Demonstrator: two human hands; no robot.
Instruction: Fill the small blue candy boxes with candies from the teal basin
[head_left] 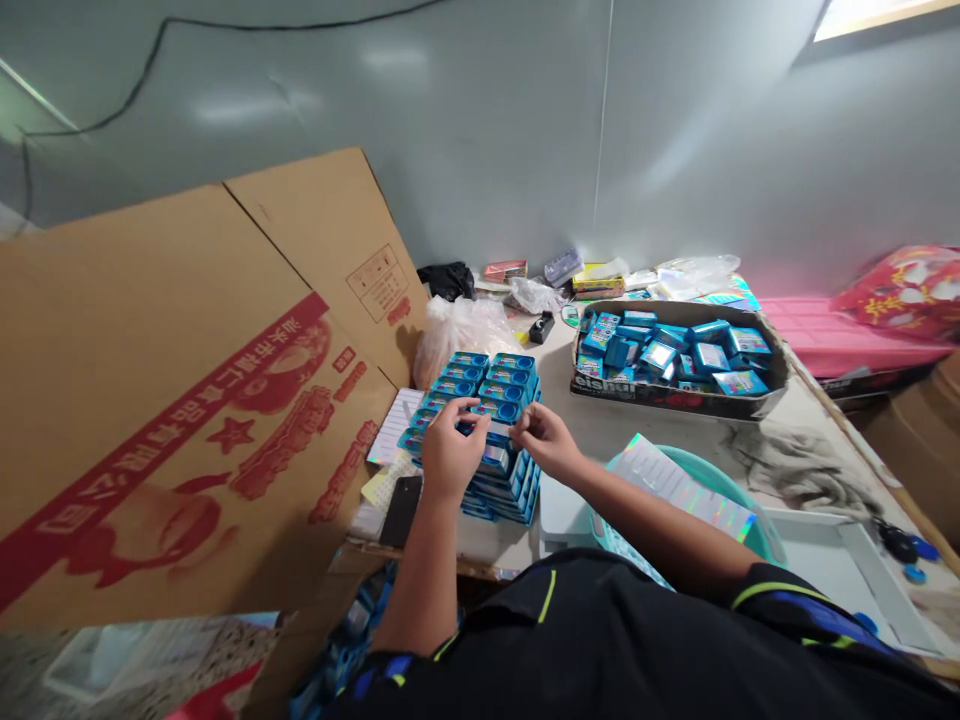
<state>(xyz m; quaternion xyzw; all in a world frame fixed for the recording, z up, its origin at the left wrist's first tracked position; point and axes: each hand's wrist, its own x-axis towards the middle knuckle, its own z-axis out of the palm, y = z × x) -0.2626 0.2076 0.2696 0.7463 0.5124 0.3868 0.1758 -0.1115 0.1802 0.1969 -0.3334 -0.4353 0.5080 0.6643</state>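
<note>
Cool, moderate light fills the frame, brightest at a white panel (870, 14) in the upper right, with pale glare streaks across the grey wall (517, 130) and soft shadow darkening the lower right of the cardboard (180, 390). Small highlights catch the stacked blue boxes (508, 377), and rainbow sheen tints the striped sheet (675, 484) right of centre. Wide-angle stretching pulls at the edges, fine print looks smeared, and the lower left is dim and soft.
</note>
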